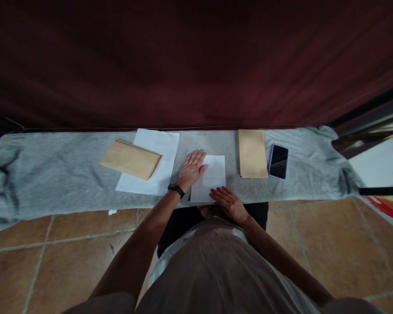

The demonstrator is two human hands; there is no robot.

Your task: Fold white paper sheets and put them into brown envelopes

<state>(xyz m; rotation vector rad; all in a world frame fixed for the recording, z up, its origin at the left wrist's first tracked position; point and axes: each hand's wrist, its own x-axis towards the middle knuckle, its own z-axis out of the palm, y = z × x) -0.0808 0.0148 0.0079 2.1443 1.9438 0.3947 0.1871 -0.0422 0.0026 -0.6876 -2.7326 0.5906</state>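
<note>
Rumpled grey cloth (68, 168) over the bench (212, 139), flat brown envelopes (253, 153) either side, and mid-bench I see smooth white rectangular paper (213, 174), left hand (190, 170) flat, fingers slightly spread across its left edge, right hand (232, 205) straight-fingered at its near-right corner.

I see the person's bare left forearm (150, 230) slanting forward and inward, the left hand (191, 169) flat, palm down, thumb angled aside. The bare right forearm (280, 249) crosses in closer, the right hand (229, 204) palm down, fingers extended leftward.
</note>
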